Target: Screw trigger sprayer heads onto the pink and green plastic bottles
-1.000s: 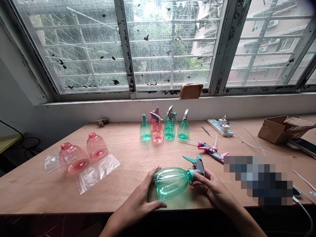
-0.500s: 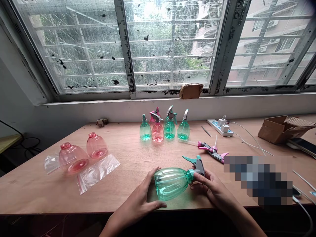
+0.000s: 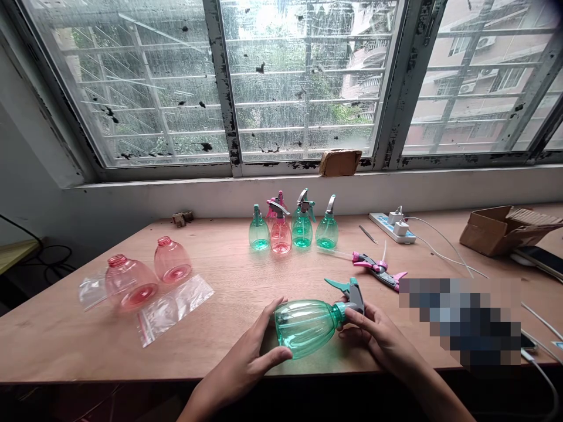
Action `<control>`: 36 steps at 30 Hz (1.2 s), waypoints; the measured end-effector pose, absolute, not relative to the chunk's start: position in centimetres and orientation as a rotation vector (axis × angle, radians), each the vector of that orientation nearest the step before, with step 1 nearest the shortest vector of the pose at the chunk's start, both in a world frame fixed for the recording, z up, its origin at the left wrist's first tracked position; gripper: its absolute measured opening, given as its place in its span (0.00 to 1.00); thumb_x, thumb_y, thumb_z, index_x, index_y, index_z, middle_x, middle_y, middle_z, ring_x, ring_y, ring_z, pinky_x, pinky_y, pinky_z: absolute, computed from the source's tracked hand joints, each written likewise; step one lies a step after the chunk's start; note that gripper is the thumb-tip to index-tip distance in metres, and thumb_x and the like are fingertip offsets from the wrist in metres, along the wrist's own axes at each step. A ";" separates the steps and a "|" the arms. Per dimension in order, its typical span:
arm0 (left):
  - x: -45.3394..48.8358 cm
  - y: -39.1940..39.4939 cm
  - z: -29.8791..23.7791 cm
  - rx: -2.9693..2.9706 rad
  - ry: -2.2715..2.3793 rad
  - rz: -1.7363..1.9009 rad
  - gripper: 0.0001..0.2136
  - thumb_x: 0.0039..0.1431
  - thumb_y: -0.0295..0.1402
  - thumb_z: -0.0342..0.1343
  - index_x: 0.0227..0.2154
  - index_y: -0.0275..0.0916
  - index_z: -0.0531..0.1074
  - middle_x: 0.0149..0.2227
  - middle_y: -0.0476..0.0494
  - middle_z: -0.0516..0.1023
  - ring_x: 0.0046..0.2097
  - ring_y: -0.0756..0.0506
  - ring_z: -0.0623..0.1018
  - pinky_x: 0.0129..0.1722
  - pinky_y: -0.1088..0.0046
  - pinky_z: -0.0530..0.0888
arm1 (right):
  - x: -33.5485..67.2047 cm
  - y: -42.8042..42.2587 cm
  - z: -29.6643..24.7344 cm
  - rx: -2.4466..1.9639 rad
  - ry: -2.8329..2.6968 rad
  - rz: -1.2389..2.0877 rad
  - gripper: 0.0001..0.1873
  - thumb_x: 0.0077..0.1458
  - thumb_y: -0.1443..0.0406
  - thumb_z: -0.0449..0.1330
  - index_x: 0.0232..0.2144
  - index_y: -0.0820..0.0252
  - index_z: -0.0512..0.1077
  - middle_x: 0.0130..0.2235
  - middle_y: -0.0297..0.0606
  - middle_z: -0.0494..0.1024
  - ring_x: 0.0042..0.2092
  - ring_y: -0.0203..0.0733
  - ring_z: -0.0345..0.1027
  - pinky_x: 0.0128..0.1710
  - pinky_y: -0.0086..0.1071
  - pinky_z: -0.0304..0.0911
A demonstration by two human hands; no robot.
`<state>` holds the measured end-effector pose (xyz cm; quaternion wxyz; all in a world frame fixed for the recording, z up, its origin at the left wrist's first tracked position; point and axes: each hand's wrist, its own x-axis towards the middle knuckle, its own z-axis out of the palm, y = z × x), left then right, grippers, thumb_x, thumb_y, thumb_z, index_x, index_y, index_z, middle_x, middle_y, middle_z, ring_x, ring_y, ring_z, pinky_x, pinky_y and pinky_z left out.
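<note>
A green spray bottle [image 3: 308, 328] lies sideways between my hands above the front of the table, its base to the left. My left hand [image 3: 253, 346] cups the base, with fingers at the far edge and the thumb at the near edge. At the neck, my right hand [image 3: 373, 334] grips the collar of the grey and teal spray head [image 3: 355, 296]; some of its fingers are hidden behind. Beyond it lie pink and grey spray heads [image 3: 378, 269] with tubes. Two pink bottles without heads, one in front [image 3: 129, 284] and one behind [image 3: 172, 261], stand to the left.
Several green and pink spray bottles [image 3: 301, 228] stand upright near the wall. Clear plastic bags [image 3: 176, 308] lie by the pink bottles. To the right are a power strip [image 3: 391, 227] with cables, a cardboard box [image 3: 488, 231] and a blurred-out patch. The table's front edge runs below my hands.
My left thumb has shifted slightly left and up along the bottle's base. The bottle and my right hand have barely moved.
</note>
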<state>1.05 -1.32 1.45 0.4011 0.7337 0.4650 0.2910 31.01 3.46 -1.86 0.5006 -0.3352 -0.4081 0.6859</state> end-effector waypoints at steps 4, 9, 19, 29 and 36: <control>1.3 -1.3 1.7 1.848 1.202 0.731 0.43 0.60 0.42 0.69 0.72 0.51 0.51 0.75 0.44 0.54 0.75 0.34 0.54 0.75 0.52 0.50 | 31.2 3.6 -2.1 -0.814 -0.994 1.663 0.21 0.49 0.55 0.77 0.42 0.58 0.81 0.37 0.35 0.81 0.36 0.40 0.76 0.38 0.33 0.76; 1.4 -1.4 1.9 1.844 1.202 0.741 0.43 0.59 0.41 0.69 0.72 0.51 0.52 0.75 0.43 0.55 0.74 0.33 0.56 0.75 0.51 0.51 | 31.0 3.4 -1.8 -0.834 -0.980 1.629 0.23 0.46 0.54 0.78 0.41 0.58 0.81 0.36 0.36 0.81 0.35 0.41 0.76 0.37 0.34 0.76; 1.4 -1.4 1.8 1.831 1.203 0.756 0.45 0.57 0.39 0.71 0.72 0.51 0.53 0.75 0.43 0.56 0.74 0.32 0.57 0.74 0.50 0.52 | 30.8 3.3 -1.7 -0.829 -0.978 1.626 0.22 0.47 0.54 0.78 0.40 0.59 0.81 0.35 0.36 0.81 0.35 0.41 0.76 0.36 0.34 0.76; 1.5 -1.2 1.2 1.872 1.201 0.768 0.49 0.54 0.30 0.70 0.73 0.53 0.47 0.76 0.44 0.52 0.74 0.33 0.55 0.74 0.50 0.52 | 30.8 3.2 -1.5 -0.820 -0.984 1.639 0.21 0.48 0.55 0.78 0.40 0.59 0.81 0.34 0.35 0.80 0.34 0.38 0.75 0.36 0.32 0.76; 1.4 -1.5 1.9 1.820 1.165 0.770 0.36 0.69 0.46 0.58 0.73 0.52 0.48 0.76 0.43 0.52 0.75 0.33 0.54 0.74 0.48 0.50 | 30.8 3.3 -1.6 -0.815 -0.980 1.646 0.20 0.48 0.55 0.78 0.39 0.59 0.82 0.34 0.35 0.81 0.34 0.39 0.76 0.36 0.31 0.76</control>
